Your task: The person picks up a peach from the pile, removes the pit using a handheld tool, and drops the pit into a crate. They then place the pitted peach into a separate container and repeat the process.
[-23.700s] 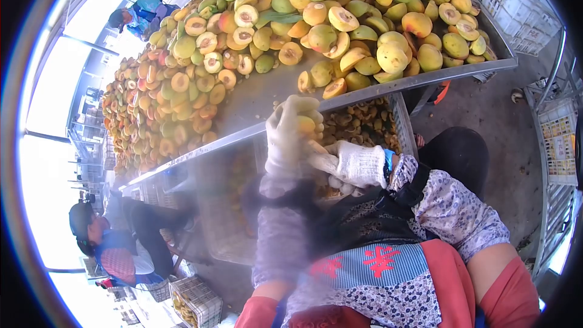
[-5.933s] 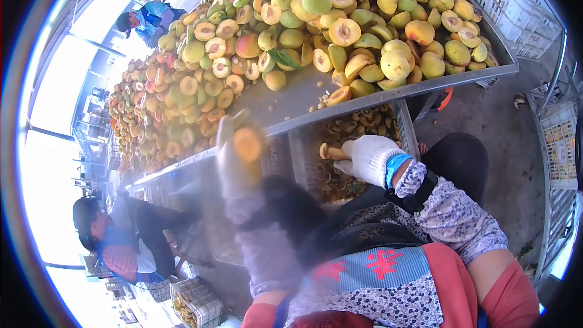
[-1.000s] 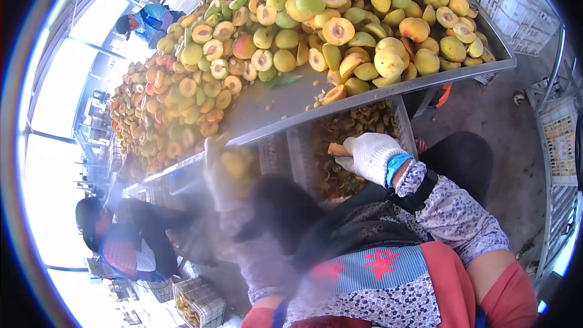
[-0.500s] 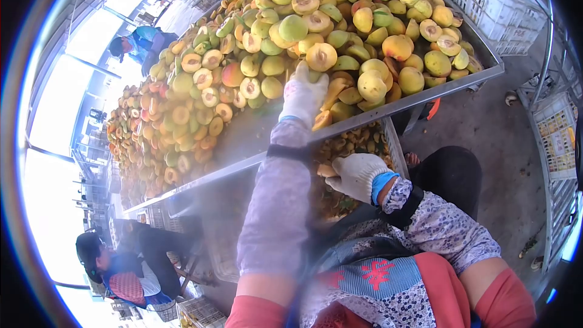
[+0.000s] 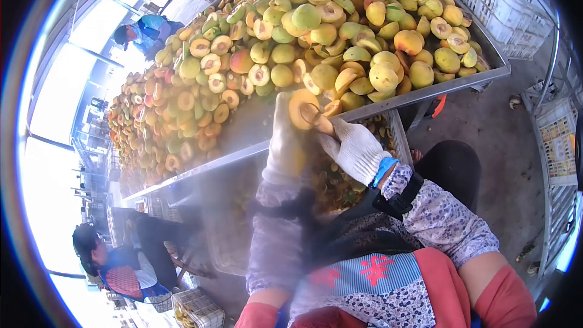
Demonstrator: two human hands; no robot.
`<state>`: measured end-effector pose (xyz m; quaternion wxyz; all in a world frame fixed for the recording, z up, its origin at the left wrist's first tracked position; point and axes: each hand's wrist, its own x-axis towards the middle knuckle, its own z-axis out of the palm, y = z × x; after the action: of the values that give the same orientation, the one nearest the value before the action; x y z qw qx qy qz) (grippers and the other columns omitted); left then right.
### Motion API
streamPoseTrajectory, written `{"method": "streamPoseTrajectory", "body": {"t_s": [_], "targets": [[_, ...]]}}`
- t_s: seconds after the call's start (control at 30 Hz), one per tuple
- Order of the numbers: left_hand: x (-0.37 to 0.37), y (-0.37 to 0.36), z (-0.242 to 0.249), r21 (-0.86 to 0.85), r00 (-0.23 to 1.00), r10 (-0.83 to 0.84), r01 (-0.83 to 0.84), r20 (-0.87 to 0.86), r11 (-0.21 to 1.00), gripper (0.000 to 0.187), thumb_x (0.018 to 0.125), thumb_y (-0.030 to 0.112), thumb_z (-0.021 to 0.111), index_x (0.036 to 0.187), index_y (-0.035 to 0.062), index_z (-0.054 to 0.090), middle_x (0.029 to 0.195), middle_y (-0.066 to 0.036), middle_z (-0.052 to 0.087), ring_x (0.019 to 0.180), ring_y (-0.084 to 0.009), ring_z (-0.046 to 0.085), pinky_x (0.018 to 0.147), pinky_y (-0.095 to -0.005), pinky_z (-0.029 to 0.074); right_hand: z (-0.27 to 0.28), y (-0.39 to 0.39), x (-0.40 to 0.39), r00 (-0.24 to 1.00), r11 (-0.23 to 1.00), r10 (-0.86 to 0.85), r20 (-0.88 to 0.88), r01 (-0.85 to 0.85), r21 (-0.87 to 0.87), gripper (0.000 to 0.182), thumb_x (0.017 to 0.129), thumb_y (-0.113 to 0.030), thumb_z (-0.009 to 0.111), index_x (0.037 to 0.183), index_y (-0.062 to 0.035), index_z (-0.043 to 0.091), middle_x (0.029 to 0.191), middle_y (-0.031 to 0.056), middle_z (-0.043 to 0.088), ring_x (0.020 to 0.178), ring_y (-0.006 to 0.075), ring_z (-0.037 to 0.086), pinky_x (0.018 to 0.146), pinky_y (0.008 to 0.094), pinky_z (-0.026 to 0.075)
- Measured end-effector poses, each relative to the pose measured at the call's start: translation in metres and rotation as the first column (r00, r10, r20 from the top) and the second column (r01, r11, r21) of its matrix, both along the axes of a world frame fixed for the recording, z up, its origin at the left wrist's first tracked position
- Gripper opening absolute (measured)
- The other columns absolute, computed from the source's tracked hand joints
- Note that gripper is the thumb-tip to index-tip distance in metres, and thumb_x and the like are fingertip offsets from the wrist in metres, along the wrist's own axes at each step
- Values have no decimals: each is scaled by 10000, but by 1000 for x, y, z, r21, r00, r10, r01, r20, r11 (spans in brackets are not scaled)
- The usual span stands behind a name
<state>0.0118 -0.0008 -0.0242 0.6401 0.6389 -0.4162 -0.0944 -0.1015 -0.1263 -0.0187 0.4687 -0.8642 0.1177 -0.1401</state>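
Note:
My left hand (image 5: 284, 136), in a white glove and partly hazy, is closed around a halved peach (image 5: 302, 107) with its cut face turned up. My right hand (image 5: 358, 149), in a white knitted glove, grips a small pitting tool by its light wooden handle (image 5: 325, 125). The tool's curved tip meets the cut face of the half; the exact contact is blurred. Both hands are at the near metal rim of a table (image 5: 419, 92) heaped with peach halves (image 5: 382, 76), some green, some yellow.
Below the rim, a crate (image 5: 398, 140) holds peach pieces. White plastic crates (image 5: 492, 12) stand behind the table at right, another crate (image 5: 200, 310) at lower left. One person (image 5: 130, 261) sits at lower left, another (image 5: 146, 33) is beyond the heap.
My left hand has drawn back from the heap with a peach half. My right hand has moved up and left, bringing the pitting tool onto the half.

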Motion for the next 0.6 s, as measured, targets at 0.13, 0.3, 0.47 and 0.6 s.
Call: {"method": "streamPoseTrajectory", "body": {"t_s": [0.13, 0.3, 0.47, 0.6], "targets": [[-12, 1, 2, -549, 596, -402, -79, -695, 832, 659, 977, -65, 500, 1524, 31, 146, 1258, -222, 571, 1088, -276, 627, 890, -331, 556, -1, 7, 2, 999, 1000, 21, 38, -22, 12, 264, 944, -253, 625, 1042, -8, 606, 790, 233, 656, 803, 431, 653, 665, 476, 505], [2, 4, 3, -246, 605, -122, -127, -787, 961, 530, 1051, 369, 418, 1418, -14, 412, 1153, -175, 634, 1012, -257, 647, 892, -348, 533, -9, 17, 8, 979, 966, 29, 202, -79, 246, 300, 965, -275, 608, 1095, -5, 605, 846, 259, 657, 870, 454, 642, 695, 461, 502], [-20, -9, 31, -151, 646, 39, -237, -762, 960, 557, 1045, 455, 334, 1305, 2, 529, 1045, -139, 640, 909, -229, 633, 835, -337, 515, -3, 15, 6, 997, 955, 66, 37, -74, 287, 320, 976, -296, 580, 1092, 1, 599, 894, 274, 656, 911, 467, 626, 748, 475, 498], [-17, -7, 17, -149, 747, 95, -253, -658, 956, 456, 1038, 373, 406, 1244, -12, 537, 958, -97, 629, 804, -208, 618, 781, -318, 508, -1, 13, 4, 995, 979, 88, -54, -76, 191, 342, 976, -321, 562, 1053, 9, 611, 928, 278, 661, 946, 469, 615, 797, 510, 489]]}}
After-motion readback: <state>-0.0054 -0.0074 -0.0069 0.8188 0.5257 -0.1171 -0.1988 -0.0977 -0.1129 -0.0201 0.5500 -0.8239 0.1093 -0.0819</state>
